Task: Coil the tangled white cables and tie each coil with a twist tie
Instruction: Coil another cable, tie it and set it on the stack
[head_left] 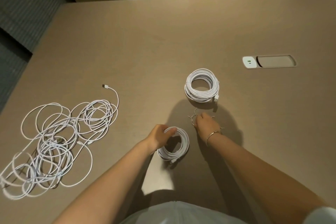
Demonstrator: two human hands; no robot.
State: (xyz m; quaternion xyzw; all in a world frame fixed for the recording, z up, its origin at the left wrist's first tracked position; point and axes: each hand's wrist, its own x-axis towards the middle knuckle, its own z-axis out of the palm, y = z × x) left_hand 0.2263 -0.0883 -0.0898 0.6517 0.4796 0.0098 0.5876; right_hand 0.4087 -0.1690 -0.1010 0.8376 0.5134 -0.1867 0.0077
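My left hand (161,135) grips the upper left of a small white cable coil (179,148) lying on the table in front of me. To its right, my right hand (205,124) rests over a small pile of thin twist ties (192,117), fingers curled down onto them; which tie it pinches is hidden. A larger coiled white cable (201,85) lies beyond the ties, its plug at the lower right. A big tangle of white cables (58,143) spreads over the table's left side, with one plug end (105,86) sticking out at the top.
The brown table (145,51) stretches far ahead. A recessed power outlet panel (269,62) sits in its surface at the right. Dark chairs stand past the far edge. The table's left edge drops to grey carpet.
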